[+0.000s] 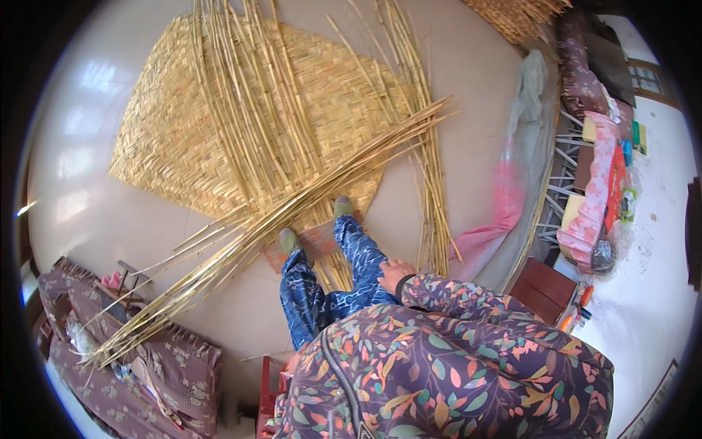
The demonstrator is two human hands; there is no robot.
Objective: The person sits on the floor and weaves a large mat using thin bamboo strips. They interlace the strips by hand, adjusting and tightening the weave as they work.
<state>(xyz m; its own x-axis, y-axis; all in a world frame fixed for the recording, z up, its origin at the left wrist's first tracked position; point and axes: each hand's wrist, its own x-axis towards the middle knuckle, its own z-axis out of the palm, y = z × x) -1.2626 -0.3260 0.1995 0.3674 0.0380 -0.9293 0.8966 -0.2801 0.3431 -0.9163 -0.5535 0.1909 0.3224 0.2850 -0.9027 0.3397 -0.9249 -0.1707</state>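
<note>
My right hand rests on my right leg near the knee, its fingers lying over the blue patterned trousers. Only a sliver of what looks like my left hand shows at the jacket's left edge, its fingers hidden. Across my shins and feet runs a long bundle of split reeds, slanting from lower left to upper right. Beneath and beyond it, several loose reed stalks lie lengthwise on a woven reed mat. Another bundle of stalks lies on the floor to the right.
At the left, a purple flowered cloth covers furniture under the bundle's near end. A grey and pink plastic sheet lies along the right. Beyond it stand a rack with a pink cover and a dark red box. A red stool is beside me.
</note>
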